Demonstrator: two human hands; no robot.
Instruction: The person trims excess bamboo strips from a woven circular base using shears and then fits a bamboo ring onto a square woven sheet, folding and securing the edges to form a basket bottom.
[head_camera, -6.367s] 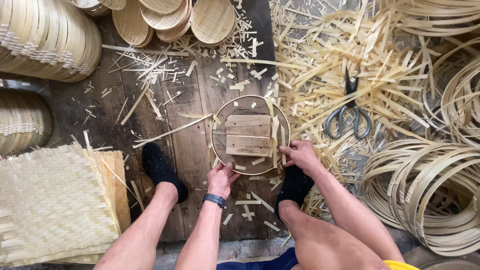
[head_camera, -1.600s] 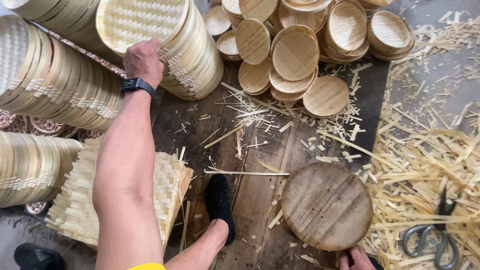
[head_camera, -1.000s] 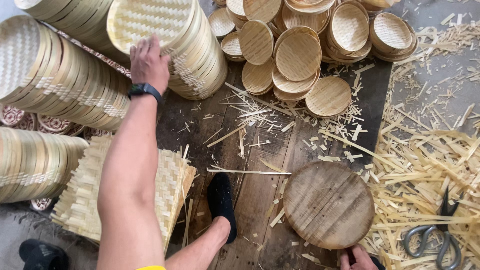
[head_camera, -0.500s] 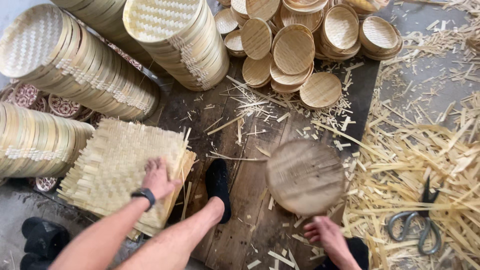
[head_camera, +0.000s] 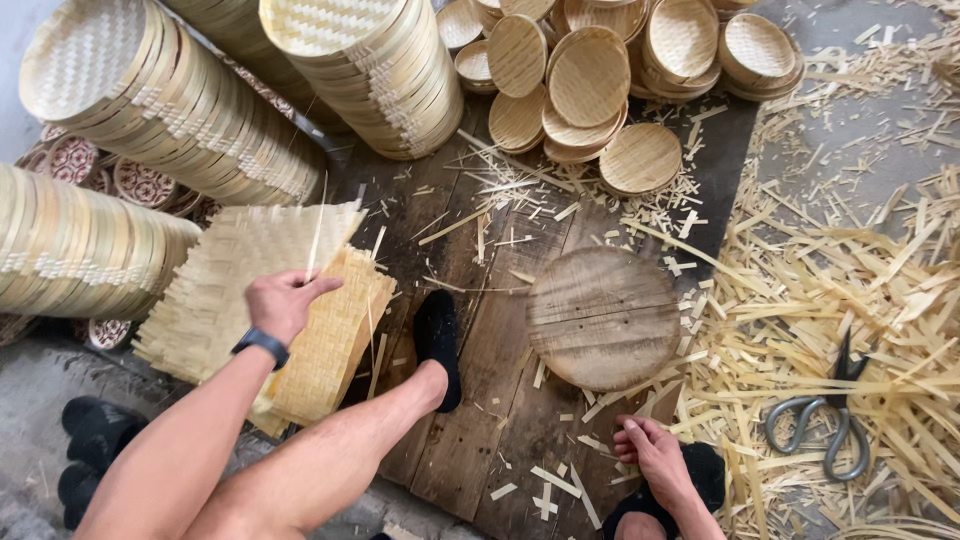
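My left hand (head_camera: 283, 302), with a dark wristband, pinches the near edge of a square woven bamboo mat (head_camera: 235, 265) and lifts it off a pile of like mats (head_camera: 330, 345). A thin strip sticks up from the mat by my fingers. My right hand (head_camera: 655, 460) rests low on the planks beside my right foot, fingers loosely bent, holding nothing. A round wooden disc (head_camera: 603, 315) lies flat on the planks just above that hand. My left foot in a black sock (head_camera: 438, 335) sits between the mats and the disc.
Long rows of stacked bamboo trays (head_camera: 165, 110) lie at the upper left, and small round woven lids (head_camera: 590, 80) are heaped at the top. Loose bamboo strips (head_camera: 840, 280) cover the right side, with metal shears (head_camera: 830, 425) among them. Black shoes (head_camera: 95, 430) stand at the lower left.
My left hand came down from the tall tray stack to the mat pile and took hold of the top mat. The disc now lies flat, and my right hand is off it.
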